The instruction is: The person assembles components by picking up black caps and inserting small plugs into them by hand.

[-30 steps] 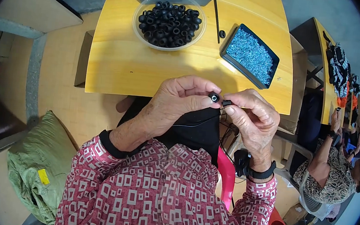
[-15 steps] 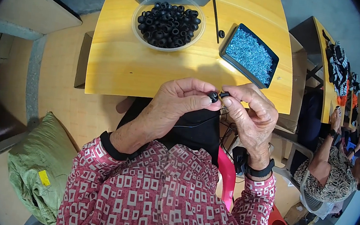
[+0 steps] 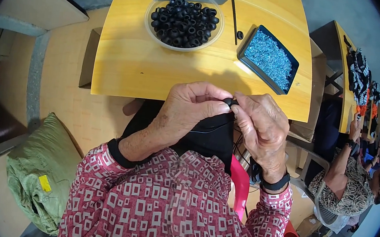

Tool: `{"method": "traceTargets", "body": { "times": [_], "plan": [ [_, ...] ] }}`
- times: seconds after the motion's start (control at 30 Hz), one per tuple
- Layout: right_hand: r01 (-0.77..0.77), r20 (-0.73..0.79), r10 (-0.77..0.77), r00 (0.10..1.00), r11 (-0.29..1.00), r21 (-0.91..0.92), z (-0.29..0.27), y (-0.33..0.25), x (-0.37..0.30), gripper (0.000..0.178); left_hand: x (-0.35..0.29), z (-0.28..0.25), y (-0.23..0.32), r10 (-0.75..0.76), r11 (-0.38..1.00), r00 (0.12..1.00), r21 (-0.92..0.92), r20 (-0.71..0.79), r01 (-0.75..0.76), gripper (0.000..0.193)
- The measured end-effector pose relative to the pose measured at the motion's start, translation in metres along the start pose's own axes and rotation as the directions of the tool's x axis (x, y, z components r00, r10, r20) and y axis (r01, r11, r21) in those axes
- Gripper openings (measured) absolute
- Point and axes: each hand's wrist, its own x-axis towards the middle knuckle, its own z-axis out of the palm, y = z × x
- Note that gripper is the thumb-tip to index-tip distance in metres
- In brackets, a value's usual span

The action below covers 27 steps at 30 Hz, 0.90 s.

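My left hand (image 3: 187, 104) pinches a small round black part (image 3: 229, 101) between thumb and fingertips, just off the table's near edge. My right hand (image 3: 264, 122) meets it, thumb and forefinger closed on a small black piece pressed against the round part. The fingertips hide most of both, so I cannot tell how far they are joined. Beyond my hands, a clear plastic bowl (image 3: 147, 20) holds many round, hollow black parts (image 3: 182, 24). To its right, a dark tray (image 3: 261, 76) is filled with tiny shiny bluish pieces (image 3: 269, 57).
Another dark tray (image 3: 220, 0) of black parts stands behind the bowl on the yellow table (image 3: 125, 73). A thin black rod (image 3: 235, 20) and a loose black piece (image 3: 240, 35) lie between the trays. A green sack (image 3: 41, 172) sits left; a co-worker (image 3: 346, 188) works at the right.
The black piece in my right hand has come up against the round part in my left; a gap showed between them before. My fingertips now cover more of both.
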Motion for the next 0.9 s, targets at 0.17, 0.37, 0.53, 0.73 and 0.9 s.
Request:
{"method": "traceTargets", "body": {
  "times": [0.17,0.37,0.53,0.73,0.9],
  "plan": [
    [0.054,-0.024,-0.056,0.998,0.995,-0.089,0.002,-0.005,-0.002,0.035,0.000,0.002,-0.001,-0.038,0.996,0.999,-0.082,-0.007,0.037,0.018],
    [0.056,0.005,-0.057,0.998,0.982,-0.180,0.007,0.000,-0.010,0.038,-0.001,0.006,-0.007,-0.174,0.951,0.985,-0.261,-0.007,0.167,0.019],
    [0.091,-0.002,-0.094,0.996,0.967,-0.236,0.012,0.002,-0.013,0.036,-0.002,0.005,-0.016,-0.196,0.914,0.981,-0.360,0.014,0.187,0.021],
    [0.204,0.048,-0.199,0.979,0.940,-0.273,0.011,0.004,-0.014,0.033,0.001,-0.001,-0.004,-0.098,0.992,0.995,0.087,0.022,0.096,0.021],
    [0.166,0.048,-0.159,0.986,0.955,-0.245,0.012,0.002,-0.015,0.038,0.003,-0.005,0.001,-0.147,0.987,0.987,0.069,0.070,0.142,0.021]
  ]
}}
